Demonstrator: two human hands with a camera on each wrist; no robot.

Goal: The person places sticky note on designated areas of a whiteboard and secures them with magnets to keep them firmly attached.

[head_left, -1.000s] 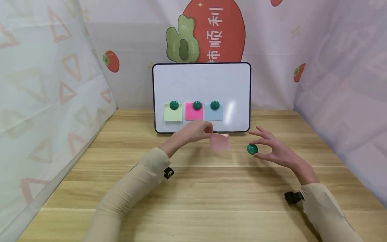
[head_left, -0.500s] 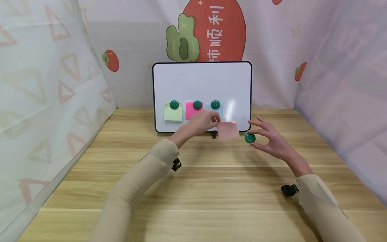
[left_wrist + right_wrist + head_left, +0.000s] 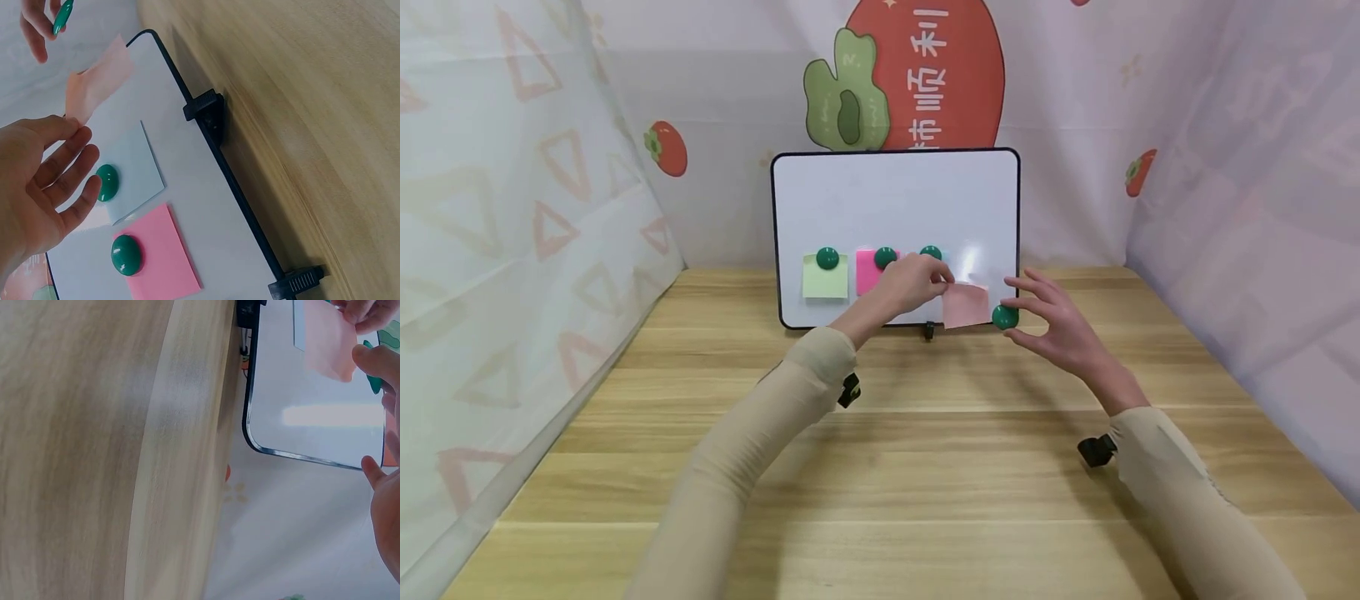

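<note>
My left hand (image 3: 913, 283) pinches a pale pink sticky note (image 3: 966, 306) by its upper left corner, in front of the lower right part of the whiteboard (image 3: 895, 196). To the right, my right hand (image 3: 1060, 329) holds a round green magnet (image 3: 1005, 317) between thumb and fingers, close beside the note. On the board hang a light green note (image 3: 825, 283), a bright pink note (image 3: 165, 256) and a light blue note (image 3: 134, 169), each under a green magnet. In the head view my left hand covers most of the blue note.
The whiteboard stands upright on black clip feet (image 3: 209, 112) at the back of the wooden table (image 3: 895, 492). Behind it and along both sides hang printed cloth curtains (image 3: 715, 200).
Both hands have moved up and forward toward the board. The left one carries the pale pink note up over the board's lower right area; the right one brings the magnet nearer to it.
</note>
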